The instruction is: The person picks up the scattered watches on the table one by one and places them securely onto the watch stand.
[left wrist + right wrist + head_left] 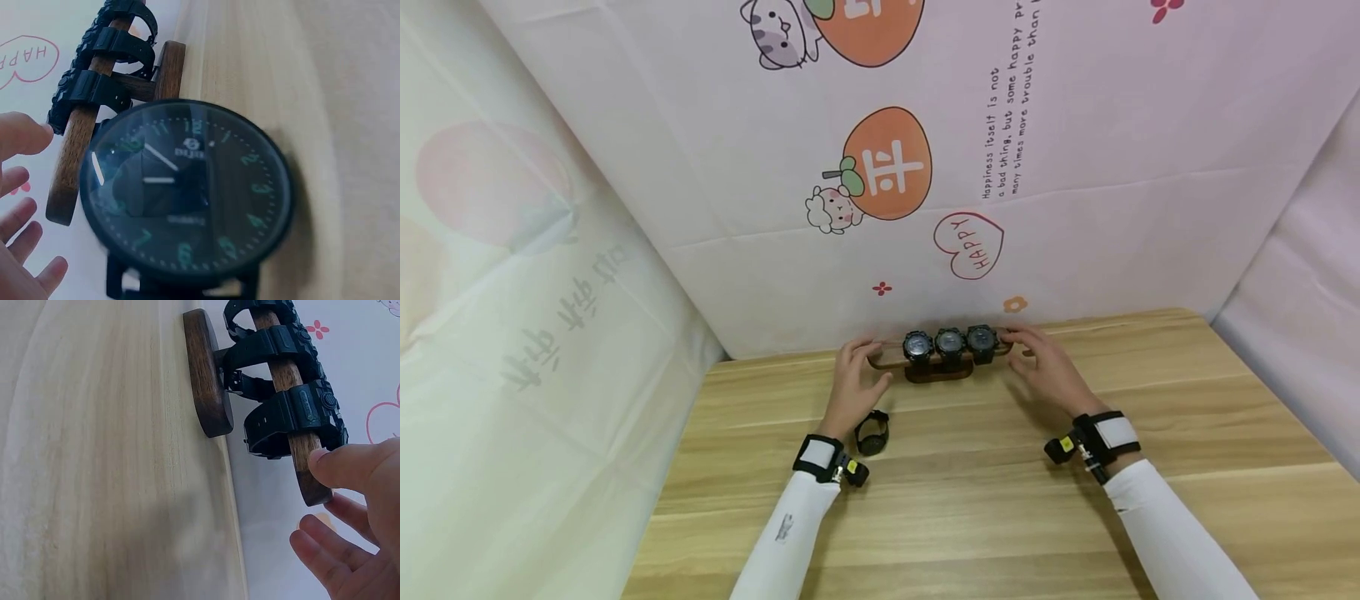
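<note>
A dark wooden watch stand stands at the back of the table, with three black watches strapped round its bar. My left hand is by the bar's left end, fingers spread; in the left wrist view its thumb is close to the nearest watch. At the other end, my right hand pinches the bar's tip, the thumb lying on the wood. A separate black watch rests on the table beside my left wrist; its round dial fills much of the left wrist view.
The light wooden table meets a white printed cloth hanging right behind the stand. More cloth hangs at the left and right sides. Both wrists wear black straps with small cameras.
</note>
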{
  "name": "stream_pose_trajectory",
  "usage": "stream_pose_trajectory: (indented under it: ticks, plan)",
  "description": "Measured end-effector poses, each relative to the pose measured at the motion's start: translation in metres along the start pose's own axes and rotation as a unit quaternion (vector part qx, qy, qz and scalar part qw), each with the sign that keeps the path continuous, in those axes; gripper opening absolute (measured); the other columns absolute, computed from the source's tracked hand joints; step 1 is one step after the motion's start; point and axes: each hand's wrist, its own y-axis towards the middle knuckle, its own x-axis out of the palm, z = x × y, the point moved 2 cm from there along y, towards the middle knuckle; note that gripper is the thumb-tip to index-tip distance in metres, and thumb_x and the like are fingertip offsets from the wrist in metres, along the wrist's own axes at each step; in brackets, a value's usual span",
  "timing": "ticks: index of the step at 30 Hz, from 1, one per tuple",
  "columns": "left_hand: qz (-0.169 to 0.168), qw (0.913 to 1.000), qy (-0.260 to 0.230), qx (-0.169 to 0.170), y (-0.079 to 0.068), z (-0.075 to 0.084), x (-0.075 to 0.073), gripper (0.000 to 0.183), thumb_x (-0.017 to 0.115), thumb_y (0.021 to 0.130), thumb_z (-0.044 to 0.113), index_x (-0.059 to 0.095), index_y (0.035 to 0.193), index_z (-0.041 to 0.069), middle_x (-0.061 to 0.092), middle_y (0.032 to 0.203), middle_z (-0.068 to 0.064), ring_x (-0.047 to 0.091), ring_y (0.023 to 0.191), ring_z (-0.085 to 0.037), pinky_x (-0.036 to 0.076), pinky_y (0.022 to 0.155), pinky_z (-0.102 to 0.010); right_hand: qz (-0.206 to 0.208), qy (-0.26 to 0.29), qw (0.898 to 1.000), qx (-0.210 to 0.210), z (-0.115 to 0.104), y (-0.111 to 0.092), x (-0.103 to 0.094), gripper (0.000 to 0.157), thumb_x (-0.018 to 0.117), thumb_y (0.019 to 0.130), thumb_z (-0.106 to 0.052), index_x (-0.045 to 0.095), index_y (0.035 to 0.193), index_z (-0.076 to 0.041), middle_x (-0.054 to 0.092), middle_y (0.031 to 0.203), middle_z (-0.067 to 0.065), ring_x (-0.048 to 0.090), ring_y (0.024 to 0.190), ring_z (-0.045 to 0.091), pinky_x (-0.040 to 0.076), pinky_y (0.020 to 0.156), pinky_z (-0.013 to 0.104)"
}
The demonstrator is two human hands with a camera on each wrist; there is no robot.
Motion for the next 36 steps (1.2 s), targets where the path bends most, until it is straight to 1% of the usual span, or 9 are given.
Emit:
stream_pose_trajectory:
  ticks: [4,8,13,18,21,25,28,33,36]
  plan:
    - [0.004,0.9998,-0.003,-0.017,-0.008,0.002,-0.005,0.044,0.07,0.087,0.017,0.058,0.127,0.005,0.047,0.133,-0.014,0.036,0.126,-0.022,0.038,0.104,-0.047,-0.002,-0.001,1.0,-0.003,-0.003,-0.003,0.001,0.042,0.062,0.093,-0.008,0.053,0.134,-0.001,0.039,0.146,0.02,0.05,0.113,0.04,0.049,0.09,0.055]
    - [0.005,0.9995,-0.012,-0.03,-0.016,0.002,-0.01,0.039,0.07,0.088,0.015,0.06,0.124,0.006,0.054,0.126,-0.011,0.042,0.12,-0.021,0.041,0.1,-0.049,0.004,-0.007,1.0,-0.01,-0.005,-0.007,0.002,0.04,0.063,0.093,-0.011,0.055,0.131,-0.001,0.038,0.146,0.018,0.049,0.116,0.038,0.049,0.091,0.054]
    - [0.001,0.999,-0.012,-0.044,-0.028,0.001,-0.015,0.033,0.07,0.088,0.014,0.063,0.119,0.008,0.057,0.121,-0.009,0.045,0.114,-0.017,0.043,0.097,-0.046,0.017,-0.011,0.999,-0.028,-0.01,-0.011,0.002,0.038,0.065,0.091,-0.008,0.057,0.128,0.0,0.039,0.145,0.019,0.044,0.122,0.036,0.048,0.092,0.054]
    - [-0.008,0.9993,-0.019,-0.032,-0.039,0.003,-0.019,0.024,0.069,0.089,0.015,0.065,0.113,0.013,0.061,0.114,-0.008,0.049,0.104,-0.018,0.048,0.086,-0.043,0.033,-0.012,0.999,-0.037,-0.013,-0.016,0.003,0.038,0.067,0.089,-0.005,0.059,0.125,0.001,0.044,0.14,0.021,0.043,0.122,0.033,0.05,0.09,0.053]
    - [-0.017,0.9993,-0.025,-0.022,-0.044,0.006,-0.023,0.02,0.069,0.089,0.014,0.066,0.11,0.017,0.063,0.11,-0.003,0.052,0.098,-0.02,0.051,0.079,-0.043,0.037,-0.008,0.999,-0.033,-0.014,-0.02,0.004,0.038,0.068,0.088,-0.003,0.06,0.125,0.0,0.046,0.136,0.02,0.044,0.12,0.031,0.051,0.089,0.052]
    - [-0.041,0.9984,-0.021,-0.033,-0.053,0.008,-0.027,0.019,0.069,0.089,0.014,0.067,0.106,0.022,0.063,0.104,0.003,0.054,0.092,-0.021,0.052,0.072,-0.039,0.038,-0.001,0.999,-0.037,-0.016,-0.025,0.006,0.04,0.069,0.086,-0.001,0.059,0.124,0.0,0.047,0.134,0.02,0.045,0.119,0.029,0.051,0.088,0.051]
    - [-0.067,0.9969,-0.01,-0.039,-0.059,0.009,-0.03,0.017,0.069,0.089,0.016,0.068,0.104,0.021,0.063,0.101,0.006,0.053,0.092,-0.021,0.052,0.07,-0.037,0.037,0.004,0.998,-0.043,-0.019,-0.028,0.006,0.039,0.069,0.087,-0.003,0.059,0.124,-0.001,0.047,0.134,0.019,0.044,0.119,0.028,0.052,0.088,0.049]
    - [-0.115,0.9928,0.005,-0.033,-0.067,0.009,-0.032,0.017,0.07,0.088,0.019,0.07,0.105,0.016,0.063,0.105,0.007,0.05,0.101,-0.016,0.051,0.076,-0.04,0.024,0.014,0.998,-0.05,-0.025,-0.033,0.008,0.037,0.068,0.089,-0.008,0.06,0.125,-0.005,0.047,0.135,0.018,0.045,0.119,0.029,0.053,0.086,0.049]
    - [-0.151,0.988,0.009,-0.034,-0.072,0.011,-0.033,0.018,0.07,0.088,0.021,0.07,0.106,0.018,0.062,0.107,0.007,0.048,0.105,-0.014,0.05,0.081,-0.038,0.019,0.022,0.998,-0.06,-0.029,-0.036,0.009,0.036,0.068,0.09,-0.01,0.06,0.124,-0.005,0.048,0.135,0.017,0.046,0.12,0.028,0.053,0.087,0.048]
